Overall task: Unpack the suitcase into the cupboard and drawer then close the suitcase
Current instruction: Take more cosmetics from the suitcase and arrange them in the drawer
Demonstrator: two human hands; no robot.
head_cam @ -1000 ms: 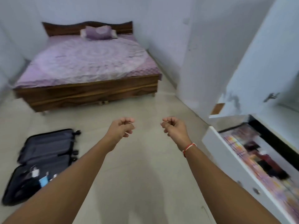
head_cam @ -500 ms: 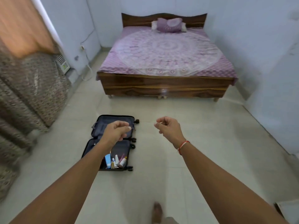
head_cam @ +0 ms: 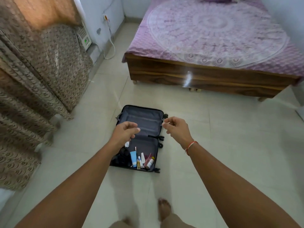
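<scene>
- Dark fabric lines the suitcase [head_cam: 139,127], which lies open on the pale tiled floor [head_cam: 213,145], between the patterned curtain [head_cam: 41,71] and the wooden bed [head_cam: 205,79].
- Its far half, the one nearer the bed, looks bare; the near half holds the things to unpack.
- Along the near edge of that half lie a blue tube [head_cam: 133,157], some small white bottles [head_cam: 142,157] and a red-capped one, and dark items sit toward its left corner; what these dark items are cannot be told.
- The left hand [head_cam: 125,132] hangs above the middle of the suitcase, fingers loosely curled and holding nothing.
- The right hand [head_cam: 176,127] is above the right edge of the suitcase near its wheels, also loosely curled and empty; the two hands are apart.
- The step in hand seems to be the reach down for the next items, so the task looks only partly done.
- To do it well, the person should probably crouch close to the near edge, because the small things lie there.
- Gathering several tubes and bottles in one hand, with the other hand supporting from below, would likely save walks.
- Round bottles may roll or slip, so a firm grip around them is advised.
- The cupboard and the drawer are not in view, so the person will have to turn to reach them.
</scene>
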